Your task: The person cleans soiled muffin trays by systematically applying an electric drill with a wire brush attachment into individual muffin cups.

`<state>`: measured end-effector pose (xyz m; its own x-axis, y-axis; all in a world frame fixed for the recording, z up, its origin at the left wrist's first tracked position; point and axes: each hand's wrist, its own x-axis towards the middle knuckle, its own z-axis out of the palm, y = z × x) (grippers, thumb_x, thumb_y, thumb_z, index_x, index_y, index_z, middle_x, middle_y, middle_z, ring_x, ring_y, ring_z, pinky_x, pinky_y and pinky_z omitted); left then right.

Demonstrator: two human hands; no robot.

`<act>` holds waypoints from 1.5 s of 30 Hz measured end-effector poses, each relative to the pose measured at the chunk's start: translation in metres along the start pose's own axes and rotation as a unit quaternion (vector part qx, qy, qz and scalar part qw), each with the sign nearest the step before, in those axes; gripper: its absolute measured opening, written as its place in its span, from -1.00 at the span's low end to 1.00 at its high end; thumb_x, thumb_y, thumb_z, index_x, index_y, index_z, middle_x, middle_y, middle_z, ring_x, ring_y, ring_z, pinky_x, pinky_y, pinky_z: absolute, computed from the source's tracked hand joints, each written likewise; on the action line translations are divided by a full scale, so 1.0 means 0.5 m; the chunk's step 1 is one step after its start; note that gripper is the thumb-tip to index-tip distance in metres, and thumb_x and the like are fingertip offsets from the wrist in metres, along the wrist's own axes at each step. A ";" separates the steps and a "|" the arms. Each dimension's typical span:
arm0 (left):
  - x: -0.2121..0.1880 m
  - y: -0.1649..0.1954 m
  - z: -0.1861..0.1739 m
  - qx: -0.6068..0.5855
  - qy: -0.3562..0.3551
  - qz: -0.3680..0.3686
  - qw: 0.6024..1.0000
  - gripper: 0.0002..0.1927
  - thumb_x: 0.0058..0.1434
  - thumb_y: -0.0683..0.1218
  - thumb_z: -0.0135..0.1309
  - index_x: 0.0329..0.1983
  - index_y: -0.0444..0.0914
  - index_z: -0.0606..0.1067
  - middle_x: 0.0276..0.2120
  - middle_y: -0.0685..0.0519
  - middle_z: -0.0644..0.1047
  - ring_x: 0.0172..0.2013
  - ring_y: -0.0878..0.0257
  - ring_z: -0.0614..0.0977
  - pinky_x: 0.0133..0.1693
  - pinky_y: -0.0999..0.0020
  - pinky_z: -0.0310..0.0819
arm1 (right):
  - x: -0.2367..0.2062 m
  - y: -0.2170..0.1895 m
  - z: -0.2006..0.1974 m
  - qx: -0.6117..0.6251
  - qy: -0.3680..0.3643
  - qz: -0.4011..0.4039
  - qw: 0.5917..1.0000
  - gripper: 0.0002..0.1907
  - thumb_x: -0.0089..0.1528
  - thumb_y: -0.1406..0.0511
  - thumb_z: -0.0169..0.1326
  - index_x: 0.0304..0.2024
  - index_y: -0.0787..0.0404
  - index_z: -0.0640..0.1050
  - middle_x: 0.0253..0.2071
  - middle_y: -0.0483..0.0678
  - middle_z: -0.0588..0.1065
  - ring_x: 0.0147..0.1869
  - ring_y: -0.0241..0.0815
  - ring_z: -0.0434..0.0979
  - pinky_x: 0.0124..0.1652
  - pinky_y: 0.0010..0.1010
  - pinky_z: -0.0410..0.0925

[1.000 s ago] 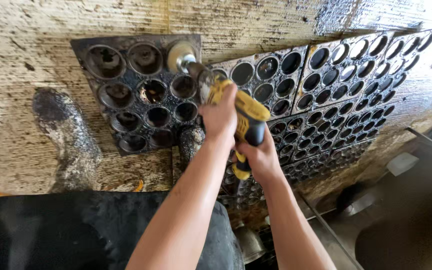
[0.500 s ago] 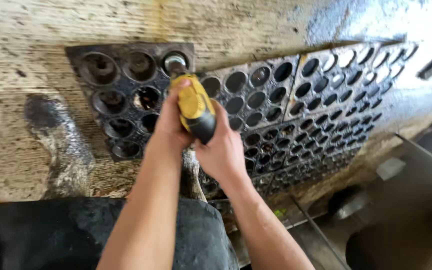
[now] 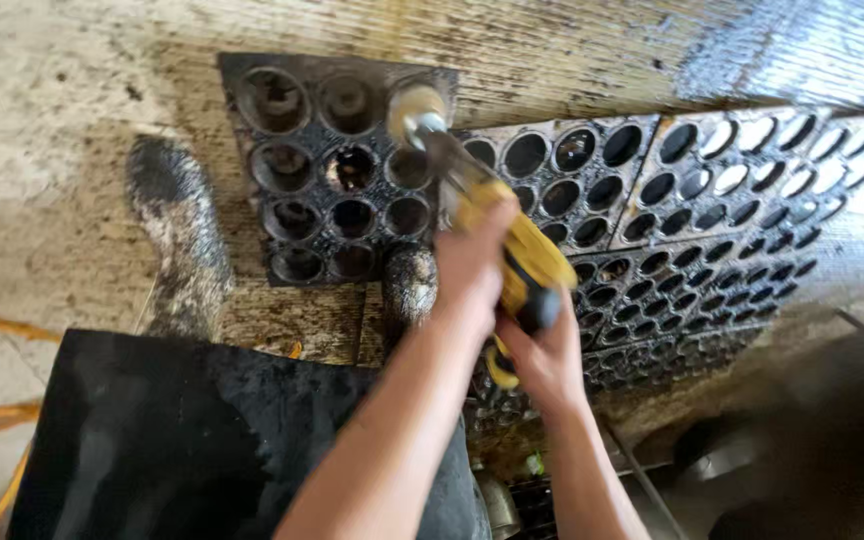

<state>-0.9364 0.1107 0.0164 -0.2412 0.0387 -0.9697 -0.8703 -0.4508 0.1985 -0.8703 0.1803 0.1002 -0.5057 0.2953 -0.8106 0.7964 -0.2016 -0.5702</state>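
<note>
Head view, tool: I hold a yellow and black power drill point(image 3: 512, 262) tilted up and to the left, with a round brush head point(image 3: 418, 104) on its tip.
Head view, left hand: my left hand point(image 3: 472, 265) is wrapped over the top of the drill body, fingers closed around it.
Head view, right hand: my right hand point(image 3: 544, 362) is clenched on the grip below and behind the left hand.
Head view, where the brush is: pressed at the top right cup of the black baking tray point(image 3: 337, 165), the square one with rows of round cups.
Head view, neighbours: right of that tray lie more cup trays point(image 3: 692, 210) in a long overlapping row; below it a black mat point(image 3: 202, 440); left of it a sooty smear on the worn surface point(image 3: 72, 120).
Risk: I judge the spinning brush could catch a cup rim and kick the drill sideways, or shove the loose tray across the surface.
Risk, cause: the slanted approach, and nothing visibly pinning the tray.
Materials: trays look like dark, crusted metal with sharp round rims; the surface is rough, pale and stained; the brush looks bristly and blurred.
</note>
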 end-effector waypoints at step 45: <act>0.139 -0.025 -0.203 -0.164 -0.131 -0.223 0.952 -0.56 0.11 0.13 0.22 -0.03 -0.18 0.53 -0.27 0.02 0.61 -0.26 0.13 0.66 -0.12 0.18 0.60 | 0.029 0.000 0.136 -0.426 0.011 0.075 0.902 -0.01 0.00 0.38 0.22 0.46 0.10 0.12 -0.21 0.35 0.59 -0.12 0.40 0.60 -0.07 -0.02 0.44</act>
<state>-0.8988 0.0287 -0.0681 -0.0154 0.4940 -0.8693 -0.7400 -0.5903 -0.3223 -0.9001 0.1210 0.0792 -0.3721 0.3447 -0.8618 0.8261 0.5464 -0.1382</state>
